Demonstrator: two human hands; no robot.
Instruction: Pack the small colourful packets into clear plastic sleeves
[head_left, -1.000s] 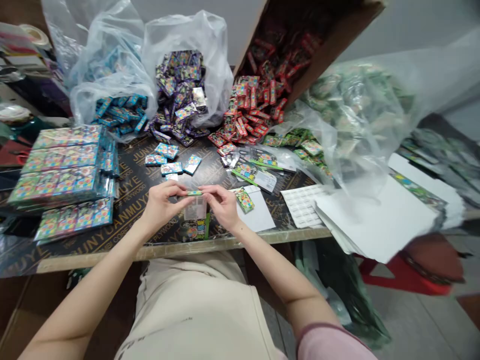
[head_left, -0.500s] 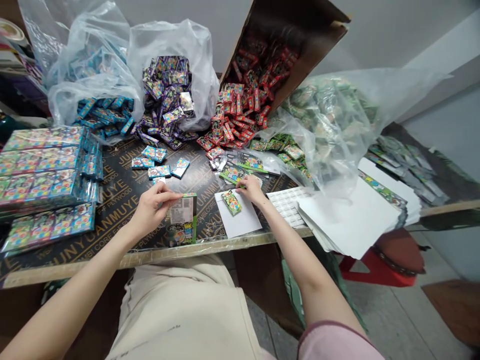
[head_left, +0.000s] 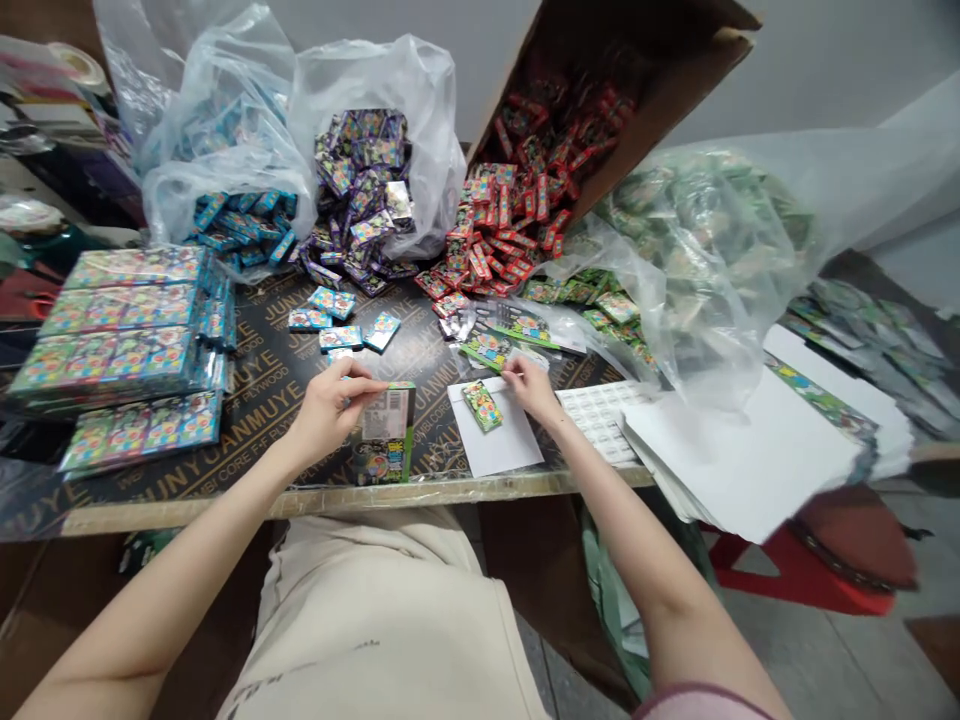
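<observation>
My left hand rests on the table with its fingers curled round the top of a small upright green box that shows a barcode label. My right hand reaches forward over the far edge of a white sheet, fingers bent down on the table beside a flat green packet; what it pinches is hidden. A small green packet lies on the white sheet just left of that hand. Several loose blue packets lie beyond the left hand.
Heaps of small packets line the back: blue in a clear bag, purple in a bag, red spilling from a tipped cardboard box, green in a bag. Stacked wrapped trays lie left; white sheets right.
My right hand left the box, which both hands held, and reached forward past the white sheet. My left hand keeps the box, now set upright on the table.
</observation>
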